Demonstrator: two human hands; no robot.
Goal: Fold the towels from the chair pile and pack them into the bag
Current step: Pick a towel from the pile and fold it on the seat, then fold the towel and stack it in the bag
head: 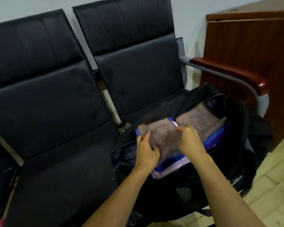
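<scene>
Over on the left, two black seats (44, 99) stand side by side with bare cushions, a narrow gap between them. The open bag (233, 163) sits on the right seat's front edge, hard against the armrest (233, 74), with the wooden cabinet (252, 51) just beyond. Two brown towels lie in the bag's mouth on a blue and lilac layer (170, 167). The near towel (162, 136) lies under both hands: the left hand (146, 153) rests on its left edge with fingers curled at the cloth, the right hand (189, 141) pinches its right edge. The far towel (202, 118) lies folded just beside it, toward the armrest. Tiled floor (275, 174) shows at the right.
</scene>
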